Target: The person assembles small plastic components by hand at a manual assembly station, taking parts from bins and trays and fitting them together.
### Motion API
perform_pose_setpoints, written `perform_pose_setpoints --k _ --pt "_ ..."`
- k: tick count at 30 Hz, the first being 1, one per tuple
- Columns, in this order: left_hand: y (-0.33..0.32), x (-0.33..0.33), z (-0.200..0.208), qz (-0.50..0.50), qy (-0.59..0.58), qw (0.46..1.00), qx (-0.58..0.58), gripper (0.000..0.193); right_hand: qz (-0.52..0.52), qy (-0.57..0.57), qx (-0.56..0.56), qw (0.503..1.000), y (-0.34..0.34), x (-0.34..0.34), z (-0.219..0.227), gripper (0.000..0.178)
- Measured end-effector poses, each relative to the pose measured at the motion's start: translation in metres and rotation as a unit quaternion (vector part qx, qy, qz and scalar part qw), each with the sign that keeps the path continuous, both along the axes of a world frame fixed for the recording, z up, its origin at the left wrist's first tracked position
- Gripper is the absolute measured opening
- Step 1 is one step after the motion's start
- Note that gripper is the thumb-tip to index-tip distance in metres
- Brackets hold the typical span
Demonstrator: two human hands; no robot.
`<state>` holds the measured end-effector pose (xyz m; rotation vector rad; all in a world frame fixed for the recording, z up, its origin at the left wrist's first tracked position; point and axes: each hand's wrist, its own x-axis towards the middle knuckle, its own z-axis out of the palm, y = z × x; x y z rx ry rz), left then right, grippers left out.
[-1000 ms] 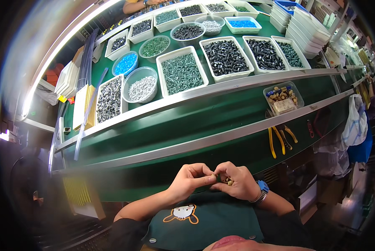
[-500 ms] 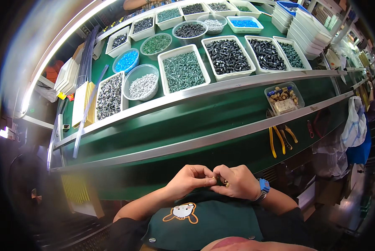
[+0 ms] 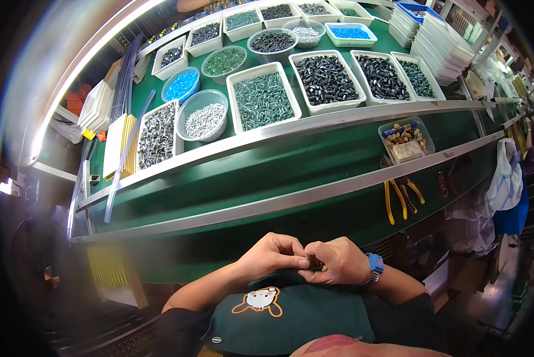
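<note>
Close in front of my dark green apron [image 3: 320, 309], my hands meet at the fingertips. My left hand [image 3: 273, 253] is closed, its thumb and forefinger pinched together at the right hand's fingers. My right hand [image 3: 341, 262] is curled closed, with a blue-and-silver watch on its wrist. Between the fingers there is something small, mostly covered, whose kind I cannot make out. Beyond them, yellow-handled pliers [image 3: 388, 203] hang at the bench's front rail [image 3: 279, 202].
Rows of trays and bowls with small electronic parts stand on the green bench, among them a white tray [image 3: 237, 113] of green ones. A clear plastic box [image 3: 432, 143] holds brownish pieces. White trays [image 3: 436, 56] are stacked at the right; clear tubes [image 3: 127, 154] lean at left.
My right fingers have curled and shifted slightly against the left fingertips. The hands stay together in the same place, and the bench things have not moved.
</note>
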<state>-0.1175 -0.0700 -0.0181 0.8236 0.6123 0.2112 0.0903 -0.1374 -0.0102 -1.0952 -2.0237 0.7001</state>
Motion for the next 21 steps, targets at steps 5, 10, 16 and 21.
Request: perform_pose_setpoints --k 5,10,16,21 --pt "0.002 0.0 -0.001 0.0 -0.055 0.998 -0.009 0.006 0.026 0.044 -0.03 0.998 0.005 0.003 0.006 0.03" --pt "0.004 0.0 0.008 -0.019 -0.008 0.999 0.039 0.006 0.027 0.037 -0.049 0.998 0.006 0.005 0.009 0.03" --pt "-0.002 0.002 -0.001 0.037 -0.04 0.998 0.022 0.007 0.015 0.062 -0.03 0.998 0.009 0.004 0.008 0.031" --pt "0.0 0.004 -0.005 0.06 -0.064 0.996 0.015 0.008 0.0 0.09 -0.015 0.996 0.012 0.003 0.004 0.038"
